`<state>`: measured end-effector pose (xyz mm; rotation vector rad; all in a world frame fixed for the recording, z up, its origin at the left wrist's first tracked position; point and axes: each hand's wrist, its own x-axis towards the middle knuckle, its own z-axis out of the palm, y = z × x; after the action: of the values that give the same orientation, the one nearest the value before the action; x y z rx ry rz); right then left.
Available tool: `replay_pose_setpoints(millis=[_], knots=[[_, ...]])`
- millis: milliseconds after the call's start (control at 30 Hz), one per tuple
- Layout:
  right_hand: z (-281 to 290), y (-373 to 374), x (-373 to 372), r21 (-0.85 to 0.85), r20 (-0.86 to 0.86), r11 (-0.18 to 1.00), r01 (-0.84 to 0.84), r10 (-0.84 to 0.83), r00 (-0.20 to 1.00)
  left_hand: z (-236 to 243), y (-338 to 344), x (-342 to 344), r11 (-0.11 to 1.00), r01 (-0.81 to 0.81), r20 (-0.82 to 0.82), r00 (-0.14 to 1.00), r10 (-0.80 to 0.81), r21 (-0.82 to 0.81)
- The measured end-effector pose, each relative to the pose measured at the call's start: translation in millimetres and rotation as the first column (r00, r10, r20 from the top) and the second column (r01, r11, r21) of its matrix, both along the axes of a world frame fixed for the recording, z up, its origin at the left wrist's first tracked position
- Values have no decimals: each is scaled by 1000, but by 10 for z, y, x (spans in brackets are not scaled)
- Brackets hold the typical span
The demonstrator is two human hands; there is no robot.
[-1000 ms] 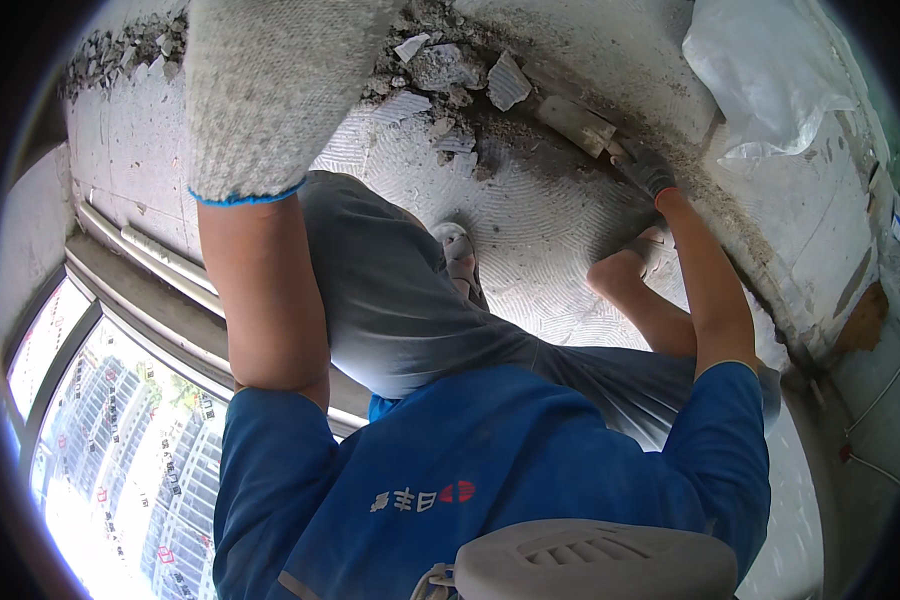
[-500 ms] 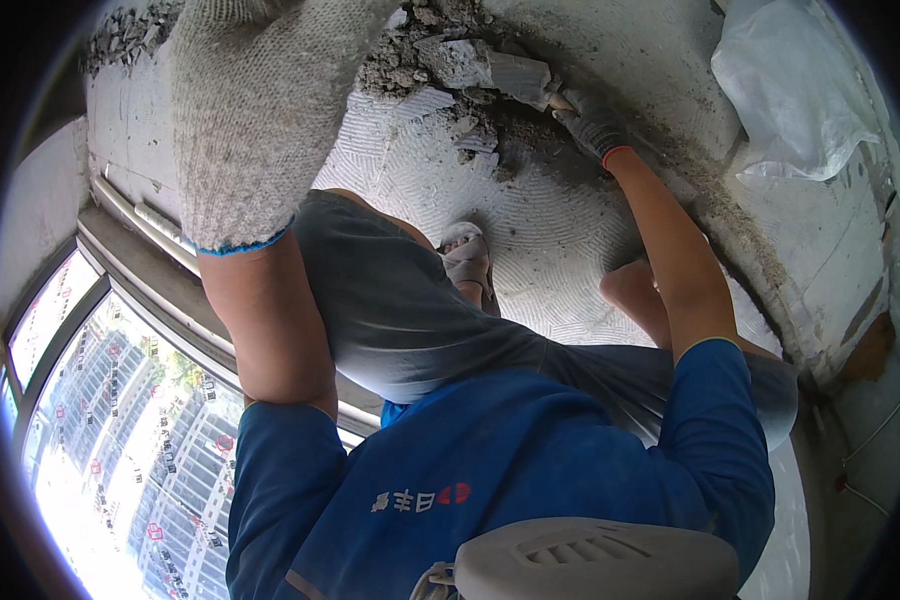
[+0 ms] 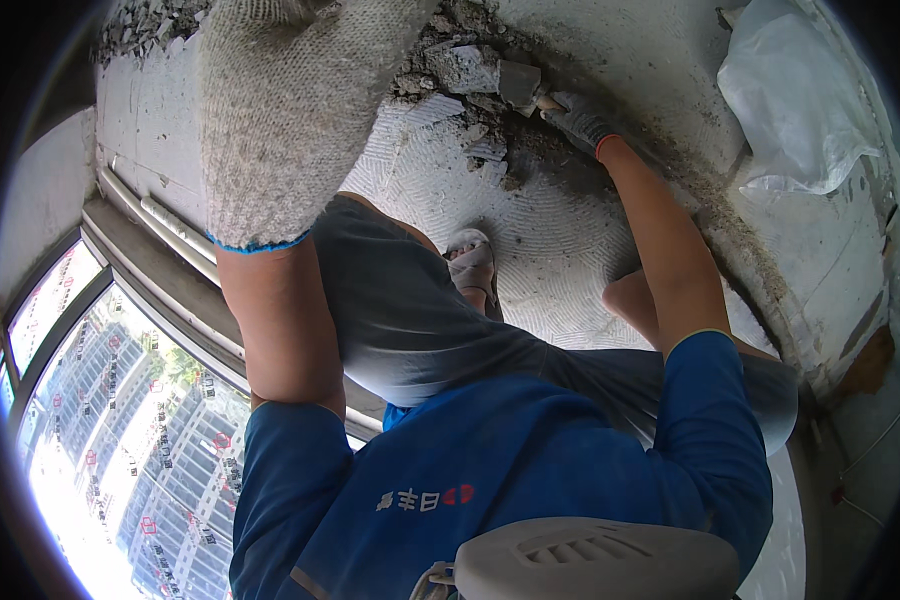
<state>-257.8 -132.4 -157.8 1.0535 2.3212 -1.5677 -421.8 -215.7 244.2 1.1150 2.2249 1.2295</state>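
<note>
My right hand (image 3: 578, 122), in a grey knit glove with a red-orange cuff, is closed round the wooden handle of a trowel (image 3: 519, 86). The flat metal blade points left, against a heap of broken mortar and rubble (image 3: 460, 70) on the floor. Close to the camera, my left hand (image 3: 295, 110) wears a dusty white knit glove with a blue cuff. Its fingers are mostly cut off by the top edge, so what they hold, if anything, cannot be seen. Loose grey chunks (image 3: 485, 150) lie just below the blade.
Ridged floor (image 3: 550, 235) spreads round my sandalled foot (image 3: 470, 262). A translucent white plastic bag (image 3: 795, 100) lies at the upper right. More rubble (image 3: 155, 30) sits at the far left. Pipes (image 3: 160, 225) run along the wall by the window (image 3: 130, 430).
The trowel has moved slightly left with my right hand, and its blade now shows at a different tilt. My left hand has drifted a little to the right.
</note>
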Motion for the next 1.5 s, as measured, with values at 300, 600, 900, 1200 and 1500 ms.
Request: replay_pose_setpoints(millis=[300, 600, 900, 1200, 1500], knots=[[-326, -55, 114, -48, -136, 999, 13, -19, 991, -80, 124, -16, 999, -1, 48, 999, 3, -37], [-24, -89, 258, 55, -29, 998, -7, 9, 1000, -172, 143, -122, 998, 61, -21, 998, -62, -8], [966, 48, 761, 65, -46, 998, -20, 23, 999, -195, 357, -97, 983, 183, -94, 979, -180, 22], [1617, -37, 1645, 50, 301, 991, -123, 102, 948, -740, 762, 411, 748, 664, -215, 729, -650, -8], [2394, -282, 2680, 88, 199, 993, 83, -99, 975, 62, 1783, 2131, 285, 958, -491, 260, -831, 25]])
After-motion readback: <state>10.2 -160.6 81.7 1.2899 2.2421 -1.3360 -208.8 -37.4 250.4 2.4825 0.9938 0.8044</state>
